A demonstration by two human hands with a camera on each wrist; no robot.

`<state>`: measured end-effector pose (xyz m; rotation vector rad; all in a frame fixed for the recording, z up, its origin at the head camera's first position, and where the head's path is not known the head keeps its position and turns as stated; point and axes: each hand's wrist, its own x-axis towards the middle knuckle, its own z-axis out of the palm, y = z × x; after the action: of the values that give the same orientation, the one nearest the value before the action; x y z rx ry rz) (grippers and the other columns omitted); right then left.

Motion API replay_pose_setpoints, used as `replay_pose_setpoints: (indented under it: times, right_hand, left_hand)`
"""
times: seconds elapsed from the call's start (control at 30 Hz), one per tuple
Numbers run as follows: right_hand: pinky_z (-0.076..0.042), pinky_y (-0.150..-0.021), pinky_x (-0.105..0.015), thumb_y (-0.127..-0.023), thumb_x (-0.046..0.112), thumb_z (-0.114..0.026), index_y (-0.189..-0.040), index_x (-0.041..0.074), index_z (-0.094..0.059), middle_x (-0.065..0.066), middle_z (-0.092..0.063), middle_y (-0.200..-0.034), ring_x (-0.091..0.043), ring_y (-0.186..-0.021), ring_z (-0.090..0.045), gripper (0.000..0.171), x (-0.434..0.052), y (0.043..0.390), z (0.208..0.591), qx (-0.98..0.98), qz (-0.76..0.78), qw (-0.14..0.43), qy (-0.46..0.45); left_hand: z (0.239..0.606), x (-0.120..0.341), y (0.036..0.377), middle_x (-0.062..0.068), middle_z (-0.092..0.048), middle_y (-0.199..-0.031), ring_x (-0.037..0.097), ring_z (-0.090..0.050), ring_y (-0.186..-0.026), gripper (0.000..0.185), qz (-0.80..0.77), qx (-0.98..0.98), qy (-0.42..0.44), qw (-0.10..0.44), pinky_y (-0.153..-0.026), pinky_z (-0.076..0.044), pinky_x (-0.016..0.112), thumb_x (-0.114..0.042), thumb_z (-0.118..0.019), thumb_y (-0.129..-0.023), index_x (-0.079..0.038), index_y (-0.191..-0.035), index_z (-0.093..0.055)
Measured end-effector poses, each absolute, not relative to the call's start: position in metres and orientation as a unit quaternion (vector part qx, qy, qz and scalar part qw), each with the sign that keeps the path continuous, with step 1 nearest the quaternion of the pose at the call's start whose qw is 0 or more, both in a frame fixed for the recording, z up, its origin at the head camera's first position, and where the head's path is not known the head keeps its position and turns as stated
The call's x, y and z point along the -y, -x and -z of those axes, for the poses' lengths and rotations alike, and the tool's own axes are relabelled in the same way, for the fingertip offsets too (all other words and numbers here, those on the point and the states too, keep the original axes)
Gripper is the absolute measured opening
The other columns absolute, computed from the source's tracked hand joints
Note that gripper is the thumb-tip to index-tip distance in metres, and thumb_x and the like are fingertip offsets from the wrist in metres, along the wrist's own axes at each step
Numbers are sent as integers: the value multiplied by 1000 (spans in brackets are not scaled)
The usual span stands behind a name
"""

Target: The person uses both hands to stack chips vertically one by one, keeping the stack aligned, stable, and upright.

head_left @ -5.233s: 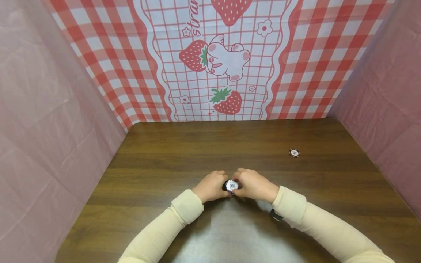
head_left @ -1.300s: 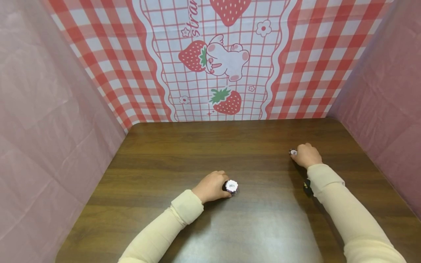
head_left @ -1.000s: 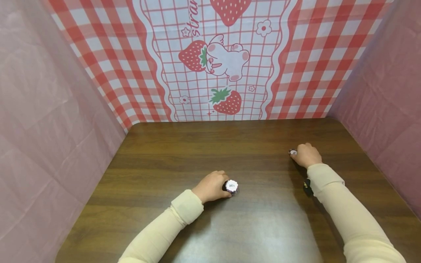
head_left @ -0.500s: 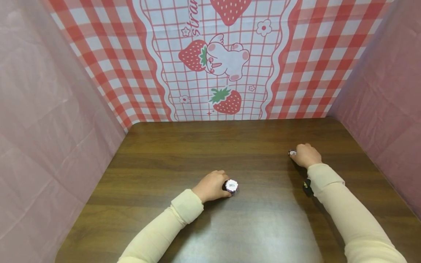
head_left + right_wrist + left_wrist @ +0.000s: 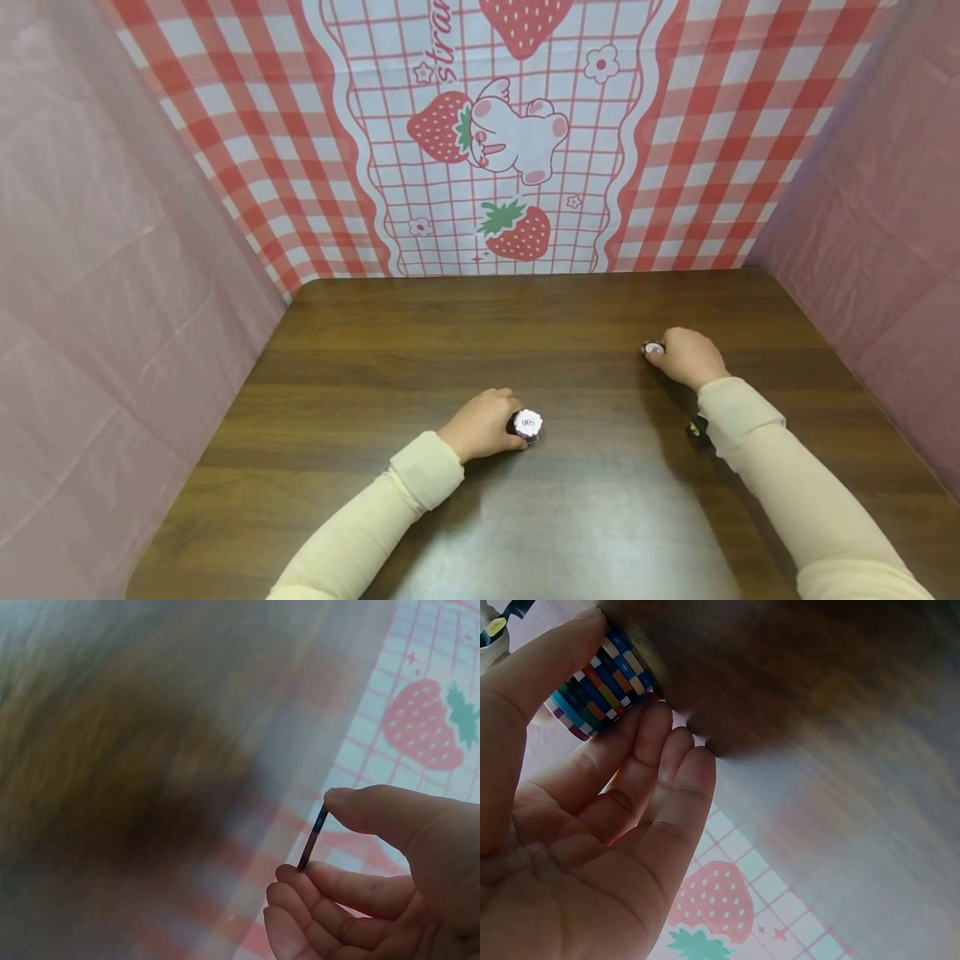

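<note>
L hand: left hand (image 5: pixel 480 427) sits near the tabletop (image 5: pixel 420 342) mid-line, toward the near edge; thumb and fingers curled round the chip stack (image 5: pixel 528 425). Wrist view shows the striped chip edges (image 5: pixel 600 682) clamped between thumb and fingertips.
Stack: upright on the tabletop, top chip face up, printed "500". Looks square, no lean visible.
R hand: right hand (image 5: pixel 684 357) further back, toward the right edge; single chip (image 5: pixel 653 347) pinched thumb-to-fingertips. Wrist view shows the chip (image 5: pixel 313 838) edge-on, off the wood; that view is motion-blurred.
Position: chip and stack well apart; bare wood between.
Judgement, step in hand: carrying the loose chip across to the stack.
Advice, carry: keep the pinch at the rim, turn the chip flat before arrival.
Advice, seat: L hand to hold the stack sides as a guide but leave the top clear; lower the chip straight down, centred, release only once flat.
Risk: edge-on or sideways contact likely knocks the stack; chip could slip from a light pinch.
Backdrop: strawberry-print cloth (image 5: pixel 495 133) behind the far edge, pink sheeting at both sides.
</note>
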<state>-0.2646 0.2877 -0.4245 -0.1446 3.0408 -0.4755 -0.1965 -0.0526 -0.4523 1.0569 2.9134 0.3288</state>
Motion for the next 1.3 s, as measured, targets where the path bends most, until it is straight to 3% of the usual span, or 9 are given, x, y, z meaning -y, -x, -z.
replay_pose_setpoints:
  times: [0.27, 0.57, 1.3]
  right_hand:
    - [-42, -56, -38, -90, 25, -65, -82, -1, -67, -10, -63, -72, -20, -61, -49, 27, -264, 252, 417, -980, 165, -16, 105]
    - [-52, -70, -44, -83, 22, -70, -97, -5, -69, -16, -71, -90, -23, -77, -65, 30, -234, 238, 410, -969, 192, -39, 150]
    - [-52, -67, -34, -76, 20, -78, -93, 1, -70, -4, -67, -83, -14, -74, -63, 27, -174, 203, 416, -945, 204, -56, 249]
  left_hand:
    - [452, 52, 197, -3, -63, -91, 14, -60, -85, 33, -105, -934, -341, 13, -81, -49, 27, -36, -82, -73, -13, -94, -71]
    - [452, 52, 197, -3, -63, -91, 14, -60, -86, 33, -105, -934, -342, 13, -82, -49, 27, -36, -82, -73, -13, -94, -71]
    - [451, 53, 197, -3, -64, -91, 14, -60, -86, 32, -109, -933, -344, 9, -80, -49, 27, -36, -82, -73, -14, -93, -72]
